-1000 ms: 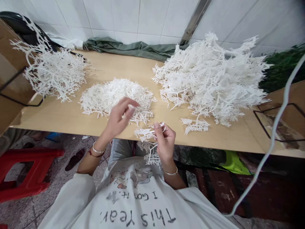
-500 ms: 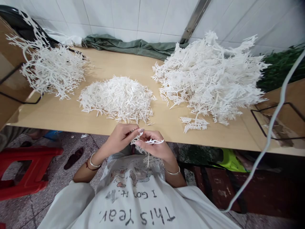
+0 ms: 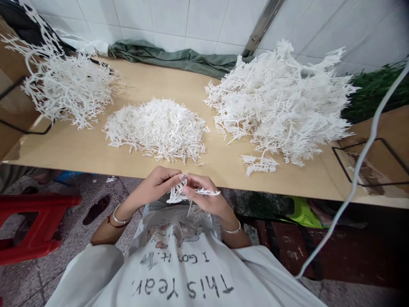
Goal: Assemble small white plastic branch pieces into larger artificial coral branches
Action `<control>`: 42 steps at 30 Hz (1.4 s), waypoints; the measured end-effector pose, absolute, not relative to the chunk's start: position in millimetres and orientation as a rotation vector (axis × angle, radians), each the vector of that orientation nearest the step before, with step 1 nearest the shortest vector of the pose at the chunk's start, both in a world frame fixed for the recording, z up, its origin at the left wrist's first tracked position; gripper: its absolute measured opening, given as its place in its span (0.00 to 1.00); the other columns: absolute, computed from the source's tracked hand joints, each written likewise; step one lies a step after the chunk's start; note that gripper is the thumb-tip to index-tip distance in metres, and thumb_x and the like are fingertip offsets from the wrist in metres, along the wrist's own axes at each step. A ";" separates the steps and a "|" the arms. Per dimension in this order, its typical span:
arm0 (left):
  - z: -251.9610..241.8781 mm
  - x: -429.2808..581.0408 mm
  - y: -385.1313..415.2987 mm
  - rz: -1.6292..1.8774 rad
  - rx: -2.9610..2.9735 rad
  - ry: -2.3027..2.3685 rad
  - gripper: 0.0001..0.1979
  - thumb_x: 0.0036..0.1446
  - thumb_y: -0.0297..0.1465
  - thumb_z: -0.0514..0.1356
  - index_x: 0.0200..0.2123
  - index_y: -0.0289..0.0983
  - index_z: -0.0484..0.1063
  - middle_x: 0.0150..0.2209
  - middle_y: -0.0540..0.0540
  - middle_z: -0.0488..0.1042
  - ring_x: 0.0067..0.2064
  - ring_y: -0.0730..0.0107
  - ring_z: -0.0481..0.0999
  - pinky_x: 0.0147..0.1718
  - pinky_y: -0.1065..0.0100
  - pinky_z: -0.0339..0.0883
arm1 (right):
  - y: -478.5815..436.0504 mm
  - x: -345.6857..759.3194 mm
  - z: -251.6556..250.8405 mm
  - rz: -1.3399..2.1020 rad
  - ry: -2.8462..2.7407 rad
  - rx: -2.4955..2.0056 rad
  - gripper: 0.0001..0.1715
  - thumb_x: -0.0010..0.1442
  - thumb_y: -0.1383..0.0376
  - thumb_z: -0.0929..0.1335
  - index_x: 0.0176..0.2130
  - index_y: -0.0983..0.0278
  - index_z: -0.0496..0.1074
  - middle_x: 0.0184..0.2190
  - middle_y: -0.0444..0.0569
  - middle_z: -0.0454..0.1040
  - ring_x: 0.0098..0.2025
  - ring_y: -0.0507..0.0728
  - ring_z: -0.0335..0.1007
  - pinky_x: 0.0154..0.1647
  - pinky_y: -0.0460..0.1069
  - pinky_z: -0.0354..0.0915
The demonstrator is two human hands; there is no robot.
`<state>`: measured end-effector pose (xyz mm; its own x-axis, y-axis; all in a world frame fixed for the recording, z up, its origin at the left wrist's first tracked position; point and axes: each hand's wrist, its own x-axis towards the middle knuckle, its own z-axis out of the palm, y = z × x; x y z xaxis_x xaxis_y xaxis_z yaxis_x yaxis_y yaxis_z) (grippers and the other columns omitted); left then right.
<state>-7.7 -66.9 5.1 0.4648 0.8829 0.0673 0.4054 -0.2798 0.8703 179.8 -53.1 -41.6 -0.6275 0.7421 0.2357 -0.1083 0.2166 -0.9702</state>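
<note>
Both my hands meet just in front of the wooden table's point(image 3: 79, 149) near edge, over my lap. My right hand point(image 3: 207, 198) grips a white plastic branch point(image 3: 204, 192) whose stem hangs down below the fingers. My left hand point(image 3: 158, 185) pinches a small white sprig point(image 3: 177, 195) on that same branch, fingers closed. Straight ahead on the table lies a low heap of short white pieces point(image 3: 156, 128). A tall pile of white branches point(image 3: 281, 102) rises at the right, with one loose branch point(image 3: 260, 164) in front of it.
A third pile of white stripped stems point(image 3: 64, 85) sits at the table's left end beside a cardboard box point(image 3: 8, 98). A green cloth point(image 3: 172, 59) lies along the tiled wall. A red stool point(image 3: 35, 226) stands on the floor at left; a white cable point(image 3: 358, 179) hangs at right.
My left hand came back from the middle heap to the branch and pinched a sprig. My right hand turned the branch and held it closer to the table edge.
</note>
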 end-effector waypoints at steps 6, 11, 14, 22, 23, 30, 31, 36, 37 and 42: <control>-3.5 -3.7 -69.6 0.721 1.718 0.963 0.22 0.60 0.37 0.56 0.18 0.30 0.57 0.18 0.53 0.45 0.21 0.85 0.44 0.20 0.76 0.39 | -54.1 177.0 -41.1 1.747 -1.702 -0.513 0.23 0.61 0.55 0.64 0.24 0.70 0.63 0.19 0.43 0.59 0.22 0.44 0.52 0.22 0.42 0.49; -20.5 9.6 -79.4 0.801 1.108 0.746 0.27 0.50 0.49 0.62 0.18 0.31 0.61 0.14 0.53 0.51 0.16 0.85 0.48 0.15 0.77 0.40 | -62.7 168.4 -43.3 2.058 -1.316 -0.309 0.28 0.52 0.52 0.70 0.17 0.69 0.60 0.13 0.42 0.57 0.15 0.43 0.49 0.17 0.42 0.45; -27.9 19.5 -86.3 0.880 0.994 0.773 0.31 0.45 0.53 0.62 0.17 0.33 0.54 0.13 0.54 0.49 0.14 0.85 0.47 0.13 0.77 0.41 | -67.2 166.7 -40.0 2.168 -1.175 -0.255 0.29 0.51 0.55 0.71 0.16 0.69 0.56 0.12 0.41 0.57 0.14 0.43 0.49 0.15 0.41 0.44; -33.0 32.8 -87.8 0.983 0.806 0.777 0.37 0.42 0.57 0.61 0.17 0.36 0.41 0.09 0.56 0.37 0.11 0.84 0.39 0.10 0.75 0.39 | -61.3 171.8 -32.9 2.571 -0.924 -0.040 0.29 0.52 0.59 0.70 0.14 0.67 0.52 0.10 0.40 0.50 0.11 0.44 0.47 0.13 0.41 0.49; -33.0 34.4 -88.0 1.001 0.796 0.778 0.38 0.41 0.57 0.61 0.17 0.36 0.40 0.09 0.56 0.36 0.11 0.84 0.39 0.09 0.75 0.38 | -60.5 171.5 -35.7 2.595 -0.913 -0.004 0.29 0.51 0.59 0.71 0.14 0.67 0.51 0.10 0.40 0.49 0.11 0.44 0.46 0.12 0.41 0.49; -27.2 45.5 -90.0 1.107 0.728 0.760 0.40 0.46 0.59 0.58 0.16 0.36 0.34 0.08 0.56 0.26 0.09 0.84 0.33 0.09 0.74 0.37 | -58.9 166.0 -51.8 2.443 -0.747 0.561 0.26 0.58 0.60 0.63 0.16 0.65 0.48 0.08 0.39 0.46 0.08 0.44 0.40 0.09 0.41 0.45; -25.8 45.6 -89.5 1.160 0.699 0.803 0.40 0.49 0.60 0.54 0.17 0.36 0.33 0.09 0.56 0.23 0.10 0.84 0.30 0.09 0.74 0.35 | -57.3 164.4 -49.5 2.359 -0.742 0.686 0.26 0.59 0.61 0.63 0.16 0.64 0.48 0.08 0.39 0.47 0.08 0.44 0.42 0.10 0.41 0.48; -16.5 33.6 -78.8 1.423 0.801 0.877 0.35 0.60 0.55 0.44 0.17 0.35 0.34 0.09 0.54 0.25 0.13 0.82 0.30 0.11 0.74 0.34 | -47.4 162.4 -30.6 2.014 -0.803 1.096 0.23 0.61 0.68 0.60 0.17 0.65 0.51 0.08 0.39 0.49 0.11 0.44 0.50 0.16 0.39 0.57; -13.8 29.3 -74.4 1.425 0.907 0.821 0.34 0.60 0.52 0.48 0.16 0.34 0.36 0.09 0.54 0.30 0.13 0.83 0.35 0.12 0.74 0.38 | -46.6 165.5 -28.4 2.006 -0.817 0.947 0.23 0.61 0.69 0.60 0.17 0.65 0.49 0.08 0.39 0.47 0.10 0.44 0.49 0.15 0.39 0.55; 3.8 5.6 -44.7 1.430 1.537 1.145 0.23 0.62 0.41 0.54 0.21 0.33 0.54 0.19 0.52 0.55 0.22 0.82 0.57 0.24 0.73 0.52 | -46.4 200.4 -26.0 1.844 -0.838 0.295 0.26 0.56 0.59 0.66 0.20 0.65 0.46 0.12 0.36 0.39 0.10 0.43 0.37 0.10 0.40 0.47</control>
<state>5.6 -44.7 3.8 -0.0160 0.9408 0.3387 0.1251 -0.3342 0.9342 200.4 -46.4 -26.0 -0.4276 0.7149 0.5533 -0.8870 -0.2137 -0.4093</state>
